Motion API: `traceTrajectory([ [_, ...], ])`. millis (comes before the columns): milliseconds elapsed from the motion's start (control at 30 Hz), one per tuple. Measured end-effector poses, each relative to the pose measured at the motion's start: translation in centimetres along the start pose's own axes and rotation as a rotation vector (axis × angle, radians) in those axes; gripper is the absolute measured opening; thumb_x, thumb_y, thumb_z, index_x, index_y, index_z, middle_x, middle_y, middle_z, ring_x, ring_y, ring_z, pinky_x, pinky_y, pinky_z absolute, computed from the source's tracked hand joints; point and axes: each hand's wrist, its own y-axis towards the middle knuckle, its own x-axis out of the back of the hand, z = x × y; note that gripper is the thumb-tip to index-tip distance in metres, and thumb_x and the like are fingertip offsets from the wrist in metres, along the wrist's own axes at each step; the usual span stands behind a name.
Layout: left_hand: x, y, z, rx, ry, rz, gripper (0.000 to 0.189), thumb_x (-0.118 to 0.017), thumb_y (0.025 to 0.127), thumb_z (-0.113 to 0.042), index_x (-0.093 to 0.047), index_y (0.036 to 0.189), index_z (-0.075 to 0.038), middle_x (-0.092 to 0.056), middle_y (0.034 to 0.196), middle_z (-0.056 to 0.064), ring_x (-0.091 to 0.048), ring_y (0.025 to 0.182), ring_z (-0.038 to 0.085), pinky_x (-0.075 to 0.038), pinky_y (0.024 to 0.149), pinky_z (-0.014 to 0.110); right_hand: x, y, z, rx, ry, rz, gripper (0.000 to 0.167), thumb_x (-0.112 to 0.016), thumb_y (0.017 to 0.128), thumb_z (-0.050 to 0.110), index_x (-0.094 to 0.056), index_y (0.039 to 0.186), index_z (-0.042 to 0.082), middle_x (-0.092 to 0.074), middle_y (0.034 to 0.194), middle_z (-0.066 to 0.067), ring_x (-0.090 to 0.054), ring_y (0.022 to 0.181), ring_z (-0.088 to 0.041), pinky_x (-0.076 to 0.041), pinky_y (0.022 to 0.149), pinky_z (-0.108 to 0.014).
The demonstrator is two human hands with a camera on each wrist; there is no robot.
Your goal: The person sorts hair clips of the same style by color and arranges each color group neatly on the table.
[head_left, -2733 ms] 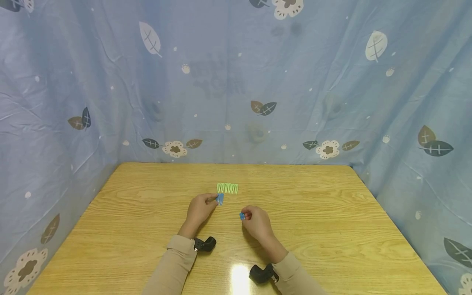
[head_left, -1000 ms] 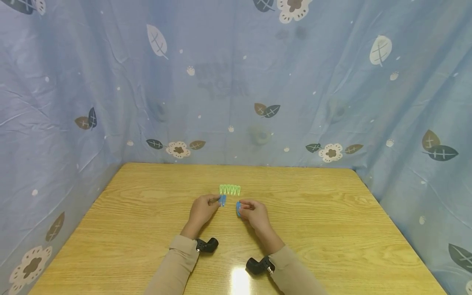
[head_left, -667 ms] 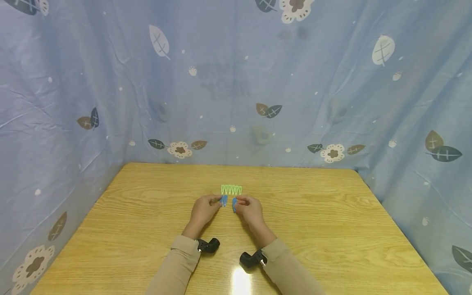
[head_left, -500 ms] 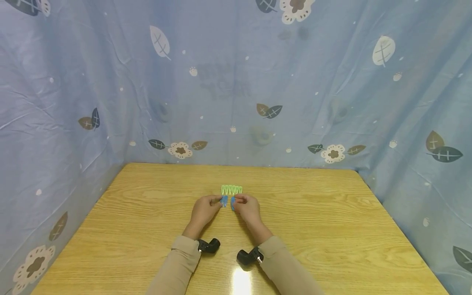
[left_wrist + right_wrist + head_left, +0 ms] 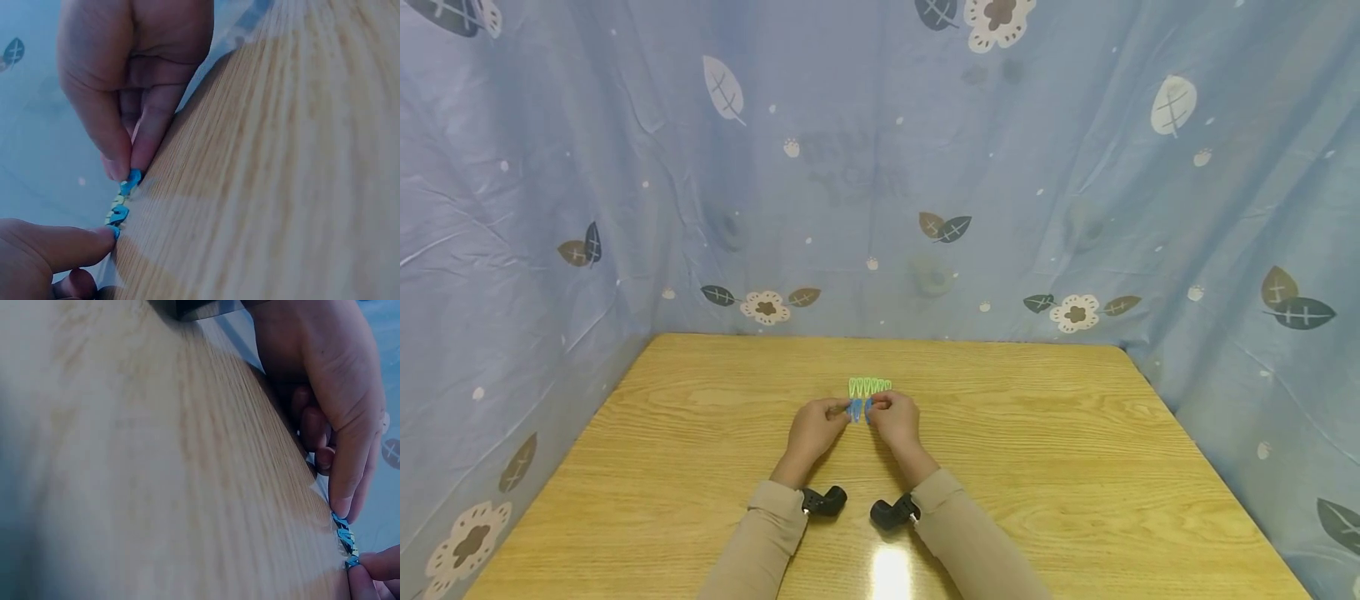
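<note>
Several green snap hair clips [image 5: 869, 387] lie in a row near the middle of the table. Blue hair clips [image 5: 856, 409] lie just in front of the row's left end. My left hand [image 5: 815, 430] pinches the outer end of the blue ones between thumb and finger; its thumb [image 5: 94, 242] is right at one clip. My right hand [image 5: 898, 421] pinches another blue hair clip [image 5: 131, 181] close over the table, a small gap right of them. Between the two hands a blue clip [image 5: 344, 535] lies with no fingers on it. The right fingers partly hide the held clip.
The wooden table [image 5: 1037, 450] has a blue patterned curtain [image 5: 865, 167] behind it and at both sides. A black wrist camera [image 5: 825, 501] is on the left wrist, and another black camera [image 5: 892, 512] on the right.
My right hand has moved left and slightly forward with its blue hair clip, which now stands closer to the other blue ones. My left hand has stayed at its clip.
</note>
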Motion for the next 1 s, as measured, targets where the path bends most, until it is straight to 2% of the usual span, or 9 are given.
traceTrajectory([
  [300,-0.04,-0.13,0.34,0.001,-0.014,0.006,0.029,-0.068,0.087,-0.018,-0.070,0.115,-0.013,-0.044,0.051,-0.004,-0.032,0.045,0.010,-0.033,0.045,0.024,-0.33,-0.01,0.31,0.047,-0.082,-0.011,0.016,-0.066,0.077,0.000,-0.072,0.092,-0.002,-0.067,0.075,-0.008,-0.058,0.064,-0.014,-0.050,0.055,-0.024],
  [533,-0.20,-0.06,0.29,0.002,-0.012,0.007,0.029,-0.068,0.087,-0.020,-0.070,0.116,-0.014,-0.040,0.049,-0.005,-0.030,0.044,0.009,-0.031,0.044,0.024,-0.10,-0.39,0.79,0.060,-0.075,-0.016,0.017,-0.066,0.078,0.000,-0.071,0.093,-0.004,-0.067,0.076,-0.010,-0.060,0.067,-0.017,-0.050,0.055,-0.025],
  [733,-0.10,0.00,0.16,-0.004,-0.015,0.005,0.029,-0.068,0.087,-0.019,-0.070,0.115,-0.013,-0.041,0.048,-0.004,-0.030,0.044,0.010,-0.031,0.045,0.024,-0.37,-0.25,0.58,0.080,-0.120,-0.046,0.016,-0.067,0.077,0.000,-0.072,0.091,-0.002,-0.067,0.073,-0.008,-0.059,0.063,-0.014,-0.048,0.053,-0.023],
  [1000,0.00,-0.05,0.06,-0.007,-0.004,-0.001,0.029,-0.068,0.087,-0.019,-0.071,0.115,-0.014,-0.039,0.048,-0.005,-0.031,0.043,0.009,-0.030,0.043,0.023,-0.46,-0.44,0.23,0.049,-0.066,-0.064,0.018,-0.065,0.077,0.002,-0.071,0.093,-0.003,-0.068,0.078,-0.009,-0.061,0.069,-0.017,-0.051,0.057,-0.026],
])
